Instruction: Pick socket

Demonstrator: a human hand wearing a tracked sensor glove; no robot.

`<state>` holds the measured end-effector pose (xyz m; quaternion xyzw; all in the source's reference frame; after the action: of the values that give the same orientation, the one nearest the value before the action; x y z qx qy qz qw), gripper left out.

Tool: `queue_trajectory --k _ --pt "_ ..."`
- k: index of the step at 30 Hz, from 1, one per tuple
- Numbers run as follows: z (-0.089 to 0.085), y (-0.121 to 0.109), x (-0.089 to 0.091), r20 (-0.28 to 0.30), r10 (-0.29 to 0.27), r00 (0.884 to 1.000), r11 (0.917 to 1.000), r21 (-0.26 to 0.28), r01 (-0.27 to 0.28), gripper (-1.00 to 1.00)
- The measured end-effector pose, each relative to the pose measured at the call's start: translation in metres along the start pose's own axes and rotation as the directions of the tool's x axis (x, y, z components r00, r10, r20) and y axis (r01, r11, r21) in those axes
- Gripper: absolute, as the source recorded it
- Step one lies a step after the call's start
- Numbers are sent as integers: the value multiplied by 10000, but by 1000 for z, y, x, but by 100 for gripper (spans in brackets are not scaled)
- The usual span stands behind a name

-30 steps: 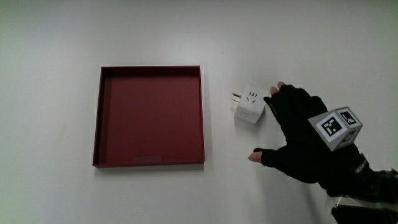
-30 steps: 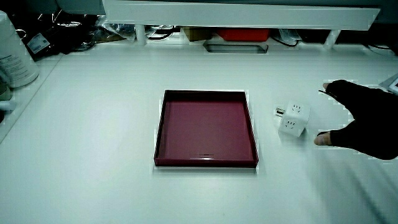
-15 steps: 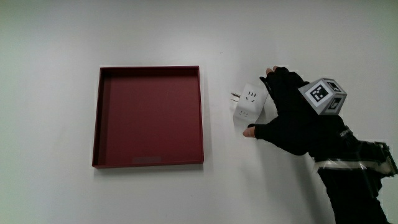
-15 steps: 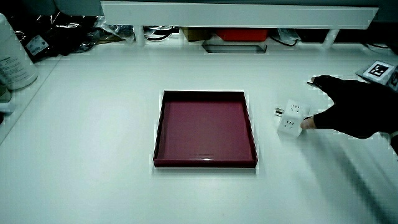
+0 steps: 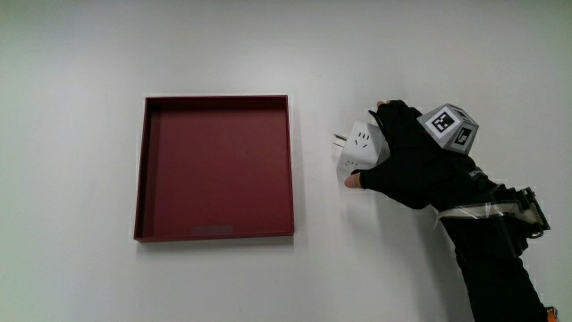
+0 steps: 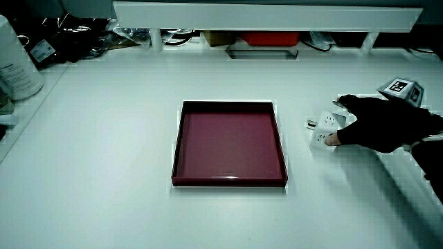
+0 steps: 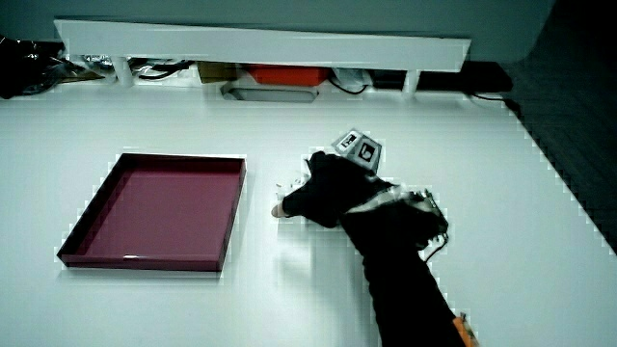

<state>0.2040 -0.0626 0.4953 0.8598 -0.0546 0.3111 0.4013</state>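
- While the red tray (image 5: 214,166) sits flat on the white counter (image 5: 89,54) with nothing in it, the socket (image 5: 359,152) lies just beside it, between the tray and the hand (image 5: 413,165).
- Fingers (image 5: 386,114) wrap the socket's edge farther from the person, and the thumb tip (image 5: 355,182) presses the edge nearer the person, so the hand is holding the socket.
- Two plug prongs stick out of the socket toward the tray; it is a cube with no clear long axis, and one outlet face looks upward.
- In a side view the socket (image 6: 325,126) shows only partly past the glove; in a side view the hand (image 7: 323,193) hides it almost wholly.
- Half a second ago the thumb only touched the socket's near corner; now the hand has closed tighter and covers more of it.
- Tray unchanged.
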Motion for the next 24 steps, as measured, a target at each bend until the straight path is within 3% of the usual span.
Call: queue_trajectory --k 8,11,15,16,17,24 --pt "-3 5 5 -109 -37 9999 9999 108 38 0" --pt "-4 6 8 -305 17 9995 9999 144 -13 14" --pt "-3 4 7 -338 187 9993 9979 628 -165 32" --pt "-3 3 6 -769 -9 9970 10000 -49 5 36" --pt "-3 4 8 -308 176 9994 9964 835 -150 41" --pt "-3 2 10 -376 394 9985 9897 1390 -338 73"
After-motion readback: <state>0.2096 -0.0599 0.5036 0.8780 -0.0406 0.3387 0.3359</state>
